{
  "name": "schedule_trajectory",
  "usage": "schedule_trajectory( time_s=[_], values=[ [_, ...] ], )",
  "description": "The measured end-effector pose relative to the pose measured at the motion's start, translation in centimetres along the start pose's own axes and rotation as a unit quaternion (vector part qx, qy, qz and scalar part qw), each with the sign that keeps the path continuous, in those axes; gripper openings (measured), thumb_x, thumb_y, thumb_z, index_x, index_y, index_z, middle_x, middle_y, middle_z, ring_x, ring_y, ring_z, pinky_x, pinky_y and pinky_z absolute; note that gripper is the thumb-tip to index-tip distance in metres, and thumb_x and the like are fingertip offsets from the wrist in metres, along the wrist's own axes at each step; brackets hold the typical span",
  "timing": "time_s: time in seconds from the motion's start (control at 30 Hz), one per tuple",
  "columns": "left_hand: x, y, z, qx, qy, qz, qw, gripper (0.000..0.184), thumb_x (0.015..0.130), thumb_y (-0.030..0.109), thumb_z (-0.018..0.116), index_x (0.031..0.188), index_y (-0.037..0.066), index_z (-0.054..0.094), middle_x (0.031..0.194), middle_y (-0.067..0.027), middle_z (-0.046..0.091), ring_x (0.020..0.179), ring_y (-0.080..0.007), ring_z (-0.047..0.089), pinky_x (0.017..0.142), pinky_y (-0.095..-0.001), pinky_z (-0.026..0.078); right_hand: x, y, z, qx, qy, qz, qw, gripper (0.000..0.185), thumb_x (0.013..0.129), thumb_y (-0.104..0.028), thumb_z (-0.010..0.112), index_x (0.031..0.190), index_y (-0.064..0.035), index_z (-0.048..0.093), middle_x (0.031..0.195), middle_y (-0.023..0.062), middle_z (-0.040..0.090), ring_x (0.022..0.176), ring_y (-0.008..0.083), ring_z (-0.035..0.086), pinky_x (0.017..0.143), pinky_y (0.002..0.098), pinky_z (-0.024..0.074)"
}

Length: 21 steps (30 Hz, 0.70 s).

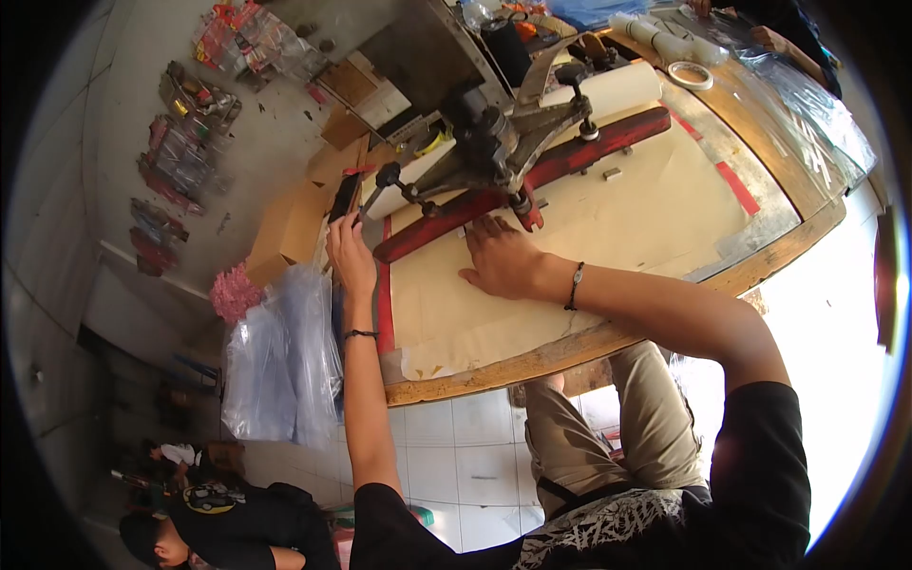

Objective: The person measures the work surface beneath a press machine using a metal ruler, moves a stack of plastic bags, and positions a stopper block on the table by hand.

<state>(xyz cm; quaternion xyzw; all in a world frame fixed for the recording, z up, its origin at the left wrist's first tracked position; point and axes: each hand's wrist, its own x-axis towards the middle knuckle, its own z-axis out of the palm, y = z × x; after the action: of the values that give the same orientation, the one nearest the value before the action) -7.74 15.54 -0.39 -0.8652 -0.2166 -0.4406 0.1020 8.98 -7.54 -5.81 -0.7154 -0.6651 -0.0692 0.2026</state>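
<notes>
My right hand (508, 261) lies palm down with its fingers spread on a cream sheet (570, 242) covering the worktable. Its fingertips reach close to a long red bar (446, 223) of a press-like machine (494, 142). At the left end of the bar, my left hand (351, 256) is raised at the table's edge with its fingers curled. Its fingertips meet the lower end of a thin dark rod with a black knob (388, 175); what they grip cannot be made out. A small metal block (613, 174) lies on the sheet beyond the bar.
Clear plastic sheets (285, 351) hang at the table's left side, beside a cardboard box (285, 228) and a pink bundle (236, 292). A tape roll (691, 76) lies at the far right, near another person's hand (769, 38). Another person (247, 522) is at lower left.
</notes>
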Motion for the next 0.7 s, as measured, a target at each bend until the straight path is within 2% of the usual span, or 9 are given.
schedule_trajectory(
  time_s=[0.17, 0.37, 0.57, 0.7],
  values=[
    [1.1, 0.7, -0.4, -0.001, 0.005, -0.009, 1.000, 0.024, 0.102, 0.014, 0.048, 0.117, 0.001, 0.063, 0.113, -0.0157, 0.062, 0.109, -0.0359, 0.057, 0.096, -0.0429, 0.043, -0.1, 1.0, -0.5, 0.046, -0.017, -0.029, 0.998, 0.070, 0.098, -0.044, 0.047, 0.131, 0.0173, 0.049, 0.138, 0.0358, 0.046, 0.134, 0.0444, 0.041, 0.116, 0.0484, 0.0296],
    [3.0, 0.2, -0.1, -0.063, 0.028, -0.079, 0.994, 0.025, 0.103, 0.015, 0.048, 0.118, -0.001, 0.061, 0.116, -0.0177, 0.060, 0.109, -0.0363, 0.057, 0.095, -0.0416, 0.045, -0.1, 1.1, -0.4, 0.041, -0.018, -0.031, 0.998, 0.070, 0.099, -0.044, 0.045, 0.134, 0.0171, 0.046, 0.139, 0.0356, 0.045, 0.134, 0.0448, 0.041, 0.116, 0.0507, 0.0281],
    [4.5, 0.2, -0.6, -0.123, 0.042, -0.042, 0.991, 0.027, 0.104, 0.017, 0.048, 0.118, -0.002, 0.060, 0.111, -0.0181, 0.060, 0.108, -0.0340, 0.058, 0.094, -0.0392, 0.045, -0.3, 1.1, -0.1, 0.044, -0.008, -0.032, 0.999, 0.070, 0.099, -0.044, 0.045, 0.134, 0.0162, 0.046, 0.142, 0.0357, 0.043, 0.135, 0.0466, 0.039, 0.116, 0.0514, 0.0282],
    [6.6, 0.8, -1.2, -0.124, 0.084, -0.051, 0.987, 0.023, 0.102, 0.014, 0.050, 0.114, -0.004, 0.060, 0.112, -0.0194, 0.058, 0.103, -0.0359, 0.059, 0.090, -0.0416, 0.046, -0.3, 1.1, -0.3, 0.041, -0.008, -0.031, 0.999, 0.070, 0.099, -0.044, 0.046, 0.135, 0.0156, 0.046, 0.142, 0.0354, 0.043, 0.136, 0.0470, 0.038, 0.116, 0.0510, 0.0286]
  ],
)
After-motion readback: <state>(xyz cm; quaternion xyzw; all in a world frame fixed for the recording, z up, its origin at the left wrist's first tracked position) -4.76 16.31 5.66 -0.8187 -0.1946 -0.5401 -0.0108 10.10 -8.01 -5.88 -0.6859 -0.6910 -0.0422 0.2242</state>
